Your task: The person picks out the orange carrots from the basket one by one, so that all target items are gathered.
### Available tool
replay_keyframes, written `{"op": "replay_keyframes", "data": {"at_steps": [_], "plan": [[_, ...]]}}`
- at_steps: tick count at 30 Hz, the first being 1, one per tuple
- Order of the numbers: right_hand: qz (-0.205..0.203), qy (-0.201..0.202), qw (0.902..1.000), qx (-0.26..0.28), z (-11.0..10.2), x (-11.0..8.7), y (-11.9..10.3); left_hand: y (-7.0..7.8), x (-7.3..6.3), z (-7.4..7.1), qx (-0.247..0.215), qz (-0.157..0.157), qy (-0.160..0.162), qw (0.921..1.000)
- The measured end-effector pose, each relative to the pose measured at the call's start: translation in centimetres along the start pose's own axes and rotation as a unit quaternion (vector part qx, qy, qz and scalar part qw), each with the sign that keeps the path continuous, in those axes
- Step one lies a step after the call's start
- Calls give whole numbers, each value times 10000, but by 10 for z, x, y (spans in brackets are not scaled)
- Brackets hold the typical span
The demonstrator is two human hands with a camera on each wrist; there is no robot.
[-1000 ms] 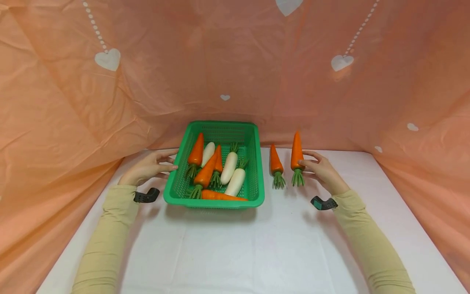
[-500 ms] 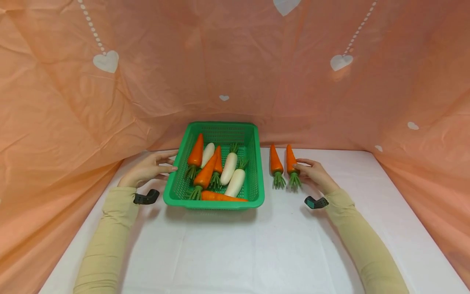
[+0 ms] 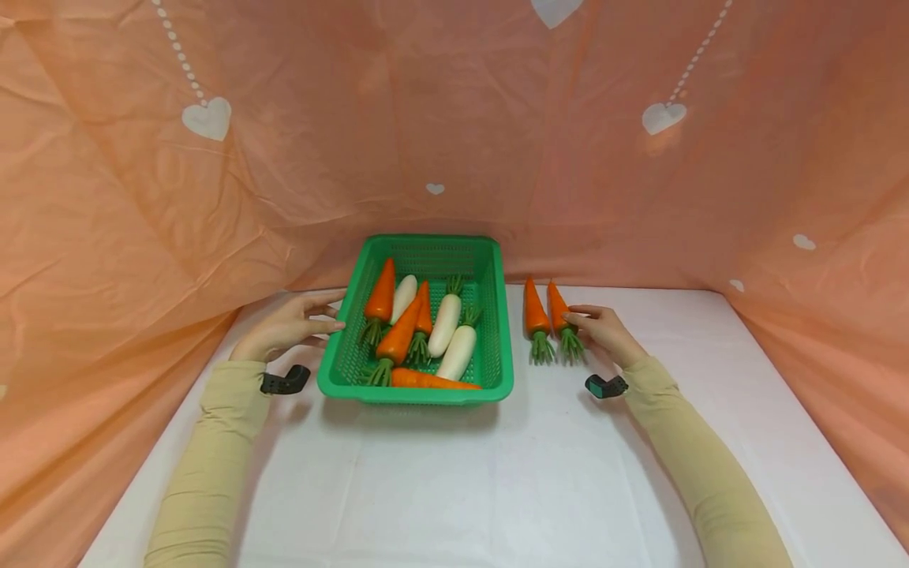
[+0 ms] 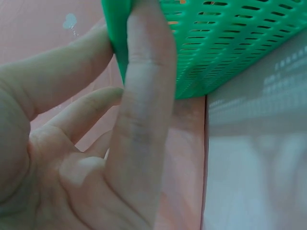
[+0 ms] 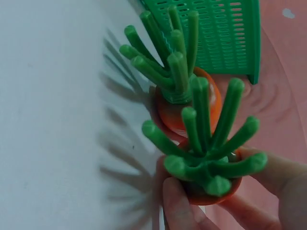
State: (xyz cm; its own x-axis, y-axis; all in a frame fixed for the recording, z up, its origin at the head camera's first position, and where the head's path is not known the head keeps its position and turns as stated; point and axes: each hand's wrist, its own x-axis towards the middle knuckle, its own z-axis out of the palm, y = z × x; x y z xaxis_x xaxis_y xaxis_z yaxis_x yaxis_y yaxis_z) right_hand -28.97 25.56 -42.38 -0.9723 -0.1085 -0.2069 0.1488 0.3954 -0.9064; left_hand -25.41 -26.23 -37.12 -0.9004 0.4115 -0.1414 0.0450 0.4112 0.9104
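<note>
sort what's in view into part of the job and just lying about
Likely the job:
green basket, touched by the left hand
carrot pinched by the right hand
neighbouring carrot
carrots and white radishes inside

Likely just setting:
heart-patterned cloth
white table

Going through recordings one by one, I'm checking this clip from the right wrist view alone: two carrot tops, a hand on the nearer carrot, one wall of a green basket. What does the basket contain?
Observer: In the head view, the green basket contains both carrots and white radishes.
Operator: Is anything touching it from the side I can't see?
Observer: Yes, the left hand holds its left rim.
Operator: My carrots' tips are hidden. Which way do they point?
Observer: The held carrot and the carrot beside it both point toward the cloth backdrop.
</note>
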Motion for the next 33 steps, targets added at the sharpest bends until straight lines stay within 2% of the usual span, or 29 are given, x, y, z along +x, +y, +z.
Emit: {"op": "replay_keyframes", "data": {"at_steps": [9,19,22,25,28,33], "plan": [[-141,-28,9994,-316,3,0,-3,3,-1,0,-16,-72,70,9999],[113,51,9983,-568,1,-4,-3,5,-2,1,-61,-74,48,9999],[129,-76,9982,-579,-3,-7,-7,4,-2,0,-128,-12,18,9999],[104,-194,9983,-543,-12,-7,-17,3,-2,0,-151,23,5,9999],[-40,-315,9984,-459,-24,-4,-36,2,-1,-1,-103,32,3,9999],[-566,-745,9946,-456,-36,-5,-78,2,1,-1,-79,56,3,10000]]}}
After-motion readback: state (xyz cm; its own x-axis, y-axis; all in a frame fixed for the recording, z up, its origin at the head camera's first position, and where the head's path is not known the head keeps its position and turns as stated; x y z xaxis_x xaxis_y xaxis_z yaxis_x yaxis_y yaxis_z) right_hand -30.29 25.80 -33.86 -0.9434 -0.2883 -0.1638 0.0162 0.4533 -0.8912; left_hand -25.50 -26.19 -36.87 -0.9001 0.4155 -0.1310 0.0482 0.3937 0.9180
